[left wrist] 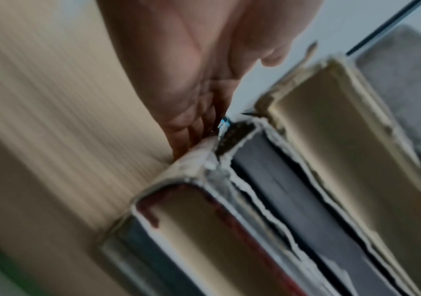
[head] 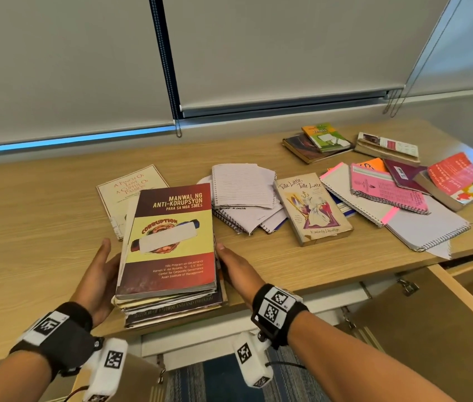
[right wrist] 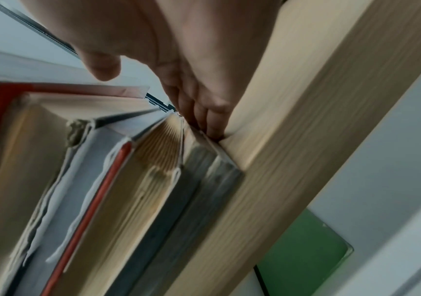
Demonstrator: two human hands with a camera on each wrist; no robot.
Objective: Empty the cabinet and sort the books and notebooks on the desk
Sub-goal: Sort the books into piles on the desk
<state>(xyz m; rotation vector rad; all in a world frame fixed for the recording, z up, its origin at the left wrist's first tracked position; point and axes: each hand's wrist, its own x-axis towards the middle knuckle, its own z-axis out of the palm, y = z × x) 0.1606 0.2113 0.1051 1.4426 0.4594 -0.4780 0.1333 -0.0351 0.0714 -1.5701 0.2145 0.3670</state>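
While a stack of worn paperbacks sits at the near edge of the wood-grain desk, the left hand and right hand flank it, flat palms pressed to its sides. From the left wrist, frayed spines; fingers straight. From the right wrist, fanned yellowed pages; fingers straight, fingertips on the desk.

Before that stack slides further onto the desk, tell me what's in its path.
Behind the stack, touching or under its far edge, lies a cream book. Loose notebooks lie to its far right. Both hands flank the stack.
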